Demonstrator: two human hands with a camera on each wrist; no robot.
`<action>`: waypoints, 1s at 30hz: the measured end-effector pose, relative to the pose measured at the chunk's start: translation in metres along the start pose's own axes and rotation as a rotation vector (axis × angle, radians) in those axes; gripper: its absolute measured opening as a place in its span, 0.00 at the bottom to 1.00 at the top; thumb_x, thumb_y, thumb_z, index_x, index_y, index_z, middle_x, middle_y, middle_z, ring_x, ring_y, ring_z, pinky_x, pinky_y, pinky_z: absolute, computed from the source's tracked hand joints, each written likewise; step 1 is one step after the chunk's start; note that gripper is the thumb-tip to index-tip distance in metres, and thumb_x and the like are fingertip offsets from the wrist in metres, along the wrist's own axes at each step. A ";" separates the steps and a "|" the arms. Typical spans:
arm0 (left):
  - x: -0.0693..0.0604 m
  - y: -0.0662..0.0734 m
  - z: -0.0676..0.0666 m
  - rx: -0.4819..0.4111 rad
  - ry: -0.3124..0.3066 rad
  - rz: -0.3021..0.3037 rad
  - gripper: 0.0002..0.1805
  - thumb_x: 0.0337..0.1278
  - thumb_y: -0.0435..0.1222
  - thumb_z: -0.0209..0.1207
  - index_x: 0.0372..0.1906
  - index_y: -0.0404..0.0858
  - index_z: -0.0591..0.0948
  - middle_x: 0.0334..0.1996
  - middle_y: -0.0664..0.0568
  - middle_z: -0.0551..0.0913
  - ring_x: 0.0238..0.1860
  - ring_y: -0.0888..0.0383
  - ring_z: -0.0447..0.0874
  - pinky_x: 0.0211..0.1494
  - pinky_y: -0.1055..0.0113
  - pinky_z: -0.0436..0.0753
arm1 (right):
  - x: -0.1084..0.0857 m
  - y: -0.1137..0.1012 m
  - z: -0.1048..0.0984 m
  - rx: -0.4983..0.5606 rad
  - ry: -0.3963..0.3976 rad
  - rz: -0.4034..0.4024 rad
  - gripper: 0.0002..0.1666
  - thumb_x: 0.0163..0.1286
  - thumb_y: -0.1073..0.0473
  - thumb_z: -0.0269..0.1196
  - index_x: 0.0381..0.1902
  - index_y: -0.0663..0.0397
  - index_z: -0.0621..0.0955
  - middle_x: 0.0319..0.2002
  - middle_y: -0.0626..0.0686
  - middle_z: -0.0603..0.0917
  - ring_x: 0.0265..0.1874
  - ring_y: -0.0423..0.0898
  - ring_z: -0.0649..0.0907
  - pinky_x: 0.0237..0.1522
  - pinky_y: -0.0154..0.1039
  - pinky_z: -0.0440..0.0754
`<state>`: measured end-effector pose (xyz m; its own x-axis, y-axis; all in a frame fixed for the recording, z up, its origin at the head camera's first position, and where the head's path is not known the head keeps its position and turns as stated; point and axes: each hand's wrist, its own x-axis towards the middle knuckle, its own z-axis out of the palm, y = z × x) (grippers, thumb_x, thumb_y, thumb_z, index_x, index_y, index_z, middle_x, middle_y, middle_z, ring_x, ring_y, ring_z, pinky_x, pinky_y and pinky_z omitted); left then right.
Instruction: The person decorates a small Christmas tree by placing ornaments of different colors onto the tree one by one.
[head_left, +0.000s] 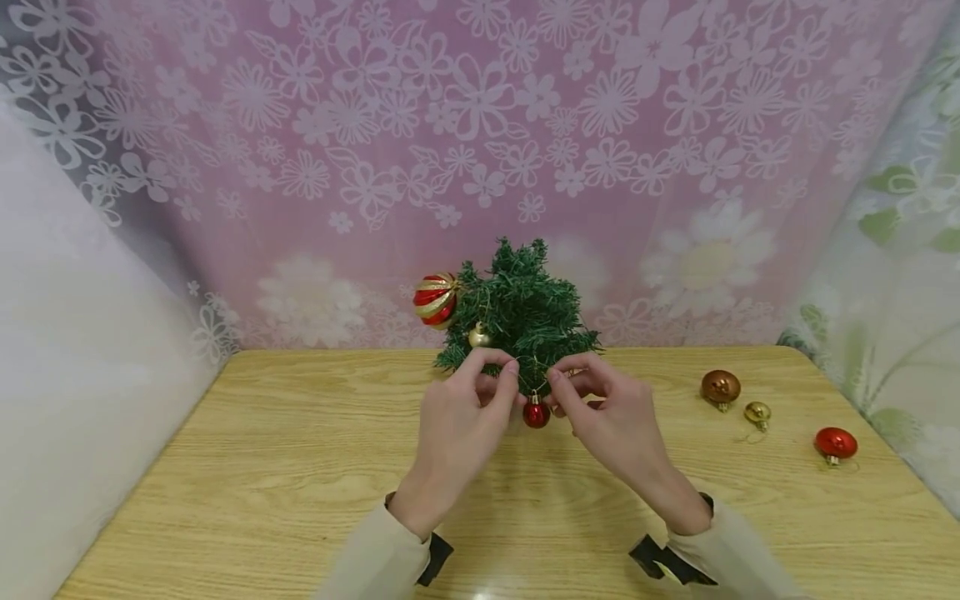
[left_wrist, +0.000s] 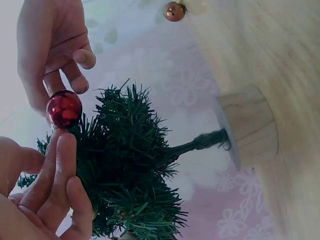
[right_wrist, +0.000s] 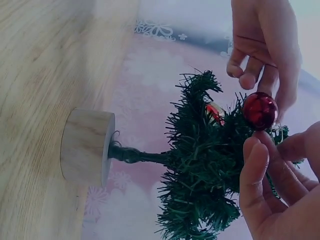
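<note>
A small shiny red bauble (head_left: 536, 412) hangs between both hands at the front of a small green artificial Christmas tree (head_left: 525, 312). My left hand (head_left: 461, 421) pinches one side of its thin gold string between thumb and forefinger. From the other side, my right hand (head_left: 615, 421) pinches the string too. In the left wrist view, fingertips are close against the red bauble (left_wrist: 65, 109). A red-and-gold striped ball (head_left: 435, 300) and a small gold bauble (head_left: 480, 335) hang on the tree's left side. The tree's round wooden base (right_wrist: 87, 147) stands on the table.
On the right part of the wooden table (head_left: 285, 467) lie a brown bauble (head_left: 721, 387), a small gold bauble (head_left: 757, 413) with a string, and another red bauble (head_left: 836, 443). Behind the table's back edge hangs a pink flowered cloth (head_left: 480, 125); pale cloths flank both sides.
</note>
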<state>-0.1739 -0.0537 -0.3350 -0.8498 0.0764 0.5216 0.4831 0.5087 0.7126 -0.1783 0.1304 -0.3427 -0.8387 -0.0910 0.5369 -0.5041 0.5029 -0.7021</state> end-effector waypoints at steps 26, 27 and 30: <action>-0.002 -0.001 0.011 0.778 0.062 0.316 0.07 0.71 0.43 0.61 0.36 0.48 0.83 0.06 0.62 0.63 0.08 0.67 0.48 0.16 0.74 0.41 | 0.002 0.008 0.003 -0.233 -0.072 -0.189 0.07 0.65 0.67 0.70 0.32 0.48 0.87 0.28 0.45 0.86 0.22 0.33 0.77 0.25 0.30 0.77; -0.003 -0.001 0.011 0.758 0.059 0.312 0.07 0.71 0.42 0.60 0.35 0.48 0.83 0.06 0.62 0.63 0.08 0.67 0.48 0.16 0.74 0.42 | 0.002 0.008 0.003 -0.230 -0.077 -0.185 0.07 0.65 0.66 0.70 0.32 0.48 0.87 0.28 0.45 0.86 0.22 0.32 0.77 0.25 0.30 0.77; -0.003 -0.002 0.010 0.713 0.055 0.310 0.07 0.72 0.41 0.59 0.35 0.48 0.83 0.06 0.63 0.64 0.07 0.68 0.49 0.15 0.75 0.43 | 0.001 0.008 0.002 -0.223 -0.091 -0.174 0.07 0.66 0.67 0.70 0.32 0.47 0.87 0.29 0.45 0.86 0.22 0.33 0.77 0.26 0.30 0.77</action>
<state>-0.1745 -0.0459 -0.3425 -0.6770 0.2721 0.6838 0.4290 0.9009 0.0663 -0.1838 0.1323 -0.3484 -0.7640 -0.2637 0.5889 -0.5923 0.6487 -0.4779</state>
